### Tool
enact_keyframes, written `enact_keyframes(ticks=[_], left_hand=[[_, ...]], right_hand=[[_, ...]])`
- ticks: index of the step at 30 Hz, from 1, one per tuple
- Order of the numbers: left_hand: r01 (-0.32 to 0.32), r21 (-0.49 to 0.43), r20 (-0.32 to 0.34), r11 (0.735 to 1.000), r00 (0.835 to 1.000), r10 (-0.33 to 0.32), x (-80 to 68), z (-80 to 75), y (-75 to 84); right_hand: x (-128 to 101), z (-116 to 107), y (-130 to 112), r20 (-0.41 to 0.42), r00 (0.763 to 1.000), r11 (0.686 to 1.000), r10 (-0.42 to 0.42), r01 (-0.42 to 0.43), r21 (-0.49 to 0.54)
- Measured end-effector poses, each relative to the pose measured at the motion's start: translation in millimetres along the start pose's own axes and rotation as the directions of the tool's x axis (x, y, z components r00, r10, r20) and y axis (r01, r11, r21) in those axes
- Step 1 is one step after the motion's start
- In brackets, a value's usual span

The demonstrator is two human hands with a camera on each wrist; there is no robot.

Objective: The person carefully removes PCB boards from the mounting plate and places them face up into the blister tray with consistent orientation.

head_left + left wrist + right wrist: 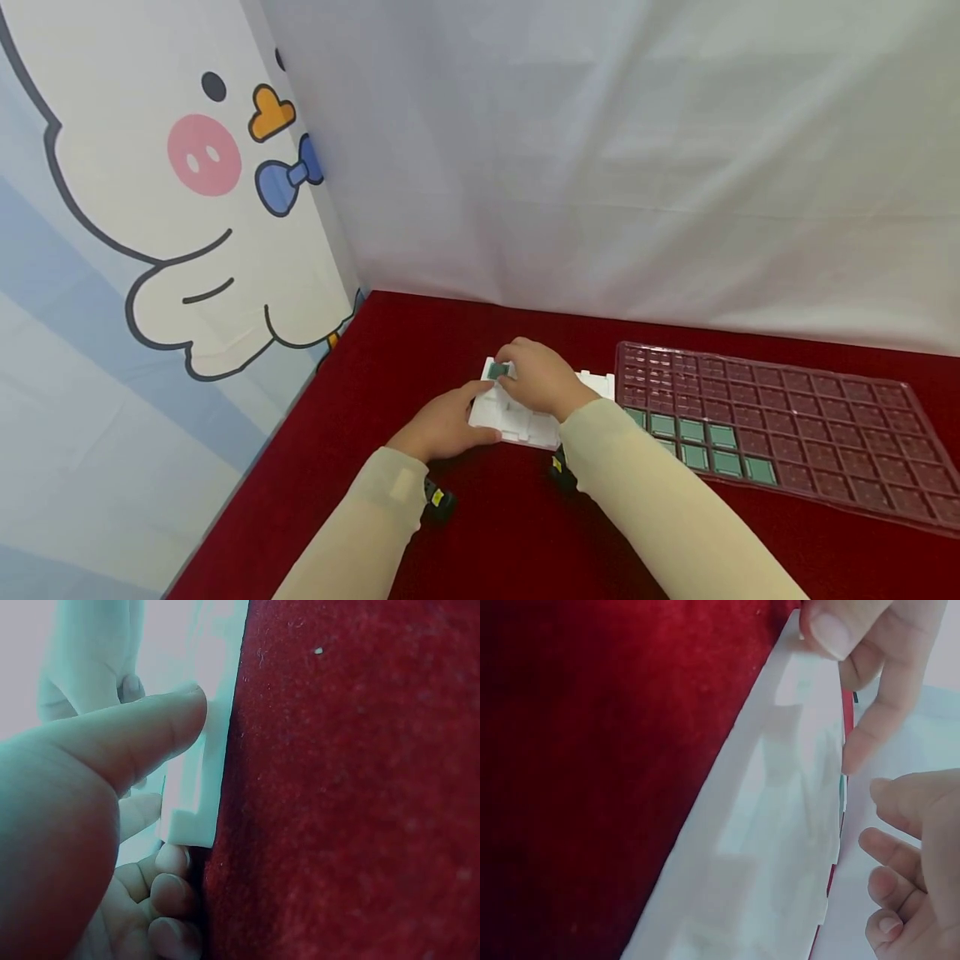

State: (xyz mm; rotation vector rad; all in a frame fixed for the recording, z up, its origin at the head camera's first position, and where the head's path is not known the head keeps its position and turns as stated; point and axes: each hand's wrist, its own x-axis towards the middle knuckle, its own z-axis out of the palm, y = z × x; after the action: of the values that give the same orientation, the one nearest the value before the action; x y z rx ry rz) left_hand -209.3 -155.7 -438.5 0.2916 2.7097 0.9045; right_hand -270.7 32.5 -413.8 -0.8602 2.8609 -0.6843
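Observation:
A white tray [480, 407] with shallow recesses lies on the red cloth, below both hands. My left hand [444, 423] grips its left end, the thumb along the front edge; in the left wrist view the thumb [161, 731] overlaps the rim and other fingers curl beside the corner. A small green square [498, 371] sits at the tray's far left corner. My right hand [542, 379] is over the tray with thumb and forefinger next to that square. In the right wrist view the right hand's fingers [900, 855] are loosely bent and no held thing shows. Glare hides the tray's detail.
On the right lies a large clear compartment tray [810, 417], several green squares [692, 431] filling some front left pockets. A white curtain [637, 167] stands behind, and a cartoon-printed sheet [150, 292] on the left. Red cloth [495, 533] covers the table.

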Motion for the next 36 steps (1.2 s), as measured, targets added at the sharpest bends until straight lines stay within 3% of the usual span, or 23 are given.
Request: enact_keyframes(ticks=[10, 18, 36], left_hand=[[-0.009, -0.012, 0.006, 1.0, 1.0, 0.009, -0.7, -1.0, -0.2], [-0.02, -0.012, 0.003, 1.0, 1.0, 0.02, 0.0, 0.7, -3.5], [-0.037, -0.015, 0.002, 0.999, 0.999, 0.037, -0.8, -0.4, -3.1]], right_hand=[[10.7, 3.8, -7.7, 0.013, 1.0, 1.0, -0.004, 0.004, -0.029], [14.9, 6.8, -2.3, 0.037, 0.997, 0.997, 0.066, -0.065, -0.044], [18.2, 7.3, -10.0, 0.038, 0.998, 0.995, 0.057, -0.054, -0.083]])
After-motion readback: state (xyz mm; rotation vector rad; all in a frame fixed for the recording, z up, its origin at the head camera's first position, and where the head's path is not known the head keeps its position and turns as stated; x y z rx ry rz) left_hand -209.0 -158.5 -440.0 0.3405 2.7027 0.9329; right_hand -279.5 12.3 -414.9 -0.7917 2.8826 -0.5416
